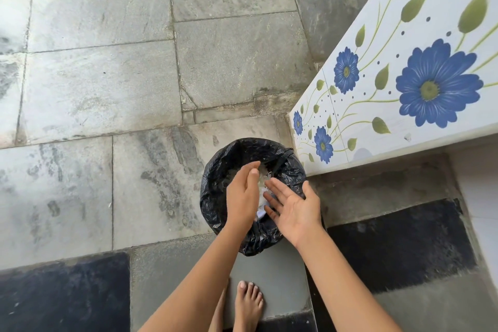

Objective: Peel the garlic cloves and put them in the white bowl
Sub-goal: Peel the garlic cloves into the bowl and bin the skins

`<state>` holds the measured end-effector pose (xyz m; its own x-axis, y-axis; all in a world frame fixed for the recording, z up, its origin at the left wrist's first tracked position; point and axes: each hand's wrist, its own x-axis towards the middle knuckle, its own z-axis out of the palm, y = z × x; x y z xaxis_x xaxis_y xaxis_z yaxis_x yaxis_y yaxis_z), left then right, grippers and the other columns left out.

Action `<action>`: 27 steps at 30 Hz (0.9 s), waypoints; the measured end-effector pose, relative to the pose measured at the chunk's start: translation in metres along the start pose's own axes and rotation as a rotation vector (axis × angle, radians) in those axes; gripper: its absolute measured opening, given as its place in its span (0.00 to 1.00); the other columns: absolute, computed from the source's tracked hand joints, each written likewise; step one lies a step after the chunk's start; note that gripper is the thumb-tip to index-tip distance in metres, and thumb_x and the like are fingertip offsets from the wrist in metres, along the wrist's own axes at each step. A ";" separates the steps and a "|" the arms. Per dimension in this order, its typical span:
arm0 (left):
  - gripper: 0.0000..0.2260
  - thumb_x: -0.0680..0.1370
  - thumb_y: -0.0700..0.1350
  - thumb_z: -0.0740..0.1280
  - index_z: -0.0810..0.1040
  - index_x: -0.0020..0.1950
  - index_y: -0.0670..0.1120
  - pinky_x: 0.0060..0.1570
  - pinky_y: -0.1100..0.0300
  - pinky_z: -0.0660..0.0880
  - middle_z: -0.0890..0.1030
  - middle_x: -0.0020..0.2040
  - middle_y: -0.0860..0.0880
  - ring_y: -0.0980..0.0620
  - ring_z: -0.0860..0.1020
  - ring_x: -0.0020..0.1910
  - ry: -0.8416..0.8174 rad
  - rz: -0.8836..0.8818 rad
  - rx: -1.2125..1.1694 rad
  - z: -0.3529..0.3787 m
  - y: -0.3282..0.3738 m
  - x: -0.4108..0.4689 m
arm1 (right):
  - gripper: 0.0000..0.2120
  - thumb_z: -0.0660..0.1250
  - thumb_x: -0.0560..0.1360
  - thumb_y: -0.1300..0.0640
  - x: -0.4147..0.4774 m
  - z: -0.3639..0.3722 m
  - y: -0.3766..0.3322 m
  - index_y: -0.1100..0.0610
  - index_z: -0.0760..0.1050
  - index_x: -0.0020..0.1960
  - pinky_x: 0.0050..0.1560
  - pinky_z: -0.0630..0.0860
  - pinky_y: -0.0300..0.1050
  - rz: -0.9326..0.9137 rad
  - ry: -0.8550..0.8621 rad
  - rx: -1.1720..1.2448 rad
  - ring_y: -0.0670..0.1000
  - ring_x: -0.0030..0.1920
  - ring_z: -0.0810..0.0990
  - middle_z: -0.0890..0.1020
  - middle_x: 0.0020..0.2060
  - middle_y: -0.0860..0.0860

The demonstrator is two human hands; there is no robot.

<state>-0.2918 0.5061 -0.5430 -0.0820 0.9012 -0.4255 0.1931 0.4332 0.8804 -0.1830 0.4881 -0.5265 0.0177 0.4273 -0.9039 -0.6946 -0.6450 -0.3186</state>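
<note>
A round bin lined with a black plastic bag (215, 197) stands on the stone floor below me. Pale papery garlic skins (262, 182) lie inside it, partly hidden by my hands. My left hand (242, 194) hovers over the bin with straight fingers, edge-on to the camera. My right hand (292, 206) is beside it, palm up and fingers spread, holding nothing. No garlic cloves or white bowl are in view.
A white tiled wall (390, 89) with blue flowers and green leaves runs along the right, close to the bin. Grey stone slabs (107, 75) cover the floor, with black strips near me. My bare foot (248, 304) stands just behind the bin.
</note>
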 end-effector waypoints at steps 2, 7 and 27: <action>0.19 0.81 0.52 0.53 0.71 0.70 0.52 0.68 0.68 0.59 0.72 0.68 0.56 0.63 0.66 0.69 -0.221 0.338 0.275 -0.003 -0.022 -0.014 | 0.36 0.44 0.78 0.36 -0.002 0.004 0.000 0.63 0.69 0.68 0.57 0.70 0.48 0.032 -0.025 0.062 0.55 0.58 0.75 0.76 0.62 0.57; 0.25 0.80 0.56 0.45 0.60 0.75 0.50 0.75 0.56 0.50 0.59 0.77 0.53 0.57 0.54 0.76 -0.123 -0.001 0.422 -0.010 -0.057 -0.013 | 0.37 0.43 0.78 0.36 -0.006 0.005 0.003 0.64 0.66 0.70 0.69 0.61 0.49 0.074 -0.023 0.070 0.55 0.70 0.67 0.70 0.69 0.58; 0.20 0.79 0.48 0.64 0.68 0.71 0.49 0.57 0.61 0.66 0.72 0.68 0.51 0.51 0.71 0.66 -0.172 0.161 0.497 -0.094 0.206 -0.141 | 0.23 0.59 0.80 0.53 -0.244 0.038 -0.028 0.58 0.63 0.73 0.67 0.62 0.46 -0.606 0.276 -1.095 0.53 0.70 0.66 0.68 0.71 0.54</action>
<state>-0.3321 0.4694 -0.2818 0.1401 0.9231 -0.3582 0.6317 0.1953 0.7502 -0.1951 0.4258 -0.2868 0.3615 0.7741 -0.5196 0.4262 -0.6329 -0.6464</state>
